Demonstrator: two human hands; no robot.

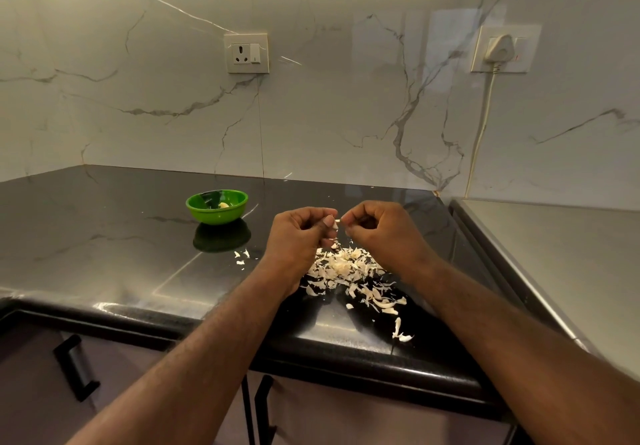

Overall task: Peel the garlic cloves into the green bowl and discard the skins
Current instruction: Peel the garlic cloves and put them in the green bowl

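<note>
Garlic work centres on one clove, held in the air between two hands above the counter. The left hand has its fingers curled and pinches the clove between thumb and fingertips, probably to steady it. The right hand, also curled, nips the clove's other end, which looks like a pull at a flap of skin. Both hands hang right over the skins, a loose heap at six o'clock from them, so the peelings likely fall in one spot for easy discarding (too many to count, with three stray flakes at nine o'clock of the heap). One bowl stands at ten o'clock from the hands, near but apart, and shows one peeled clove; any others are hidden by its rim.
</note>
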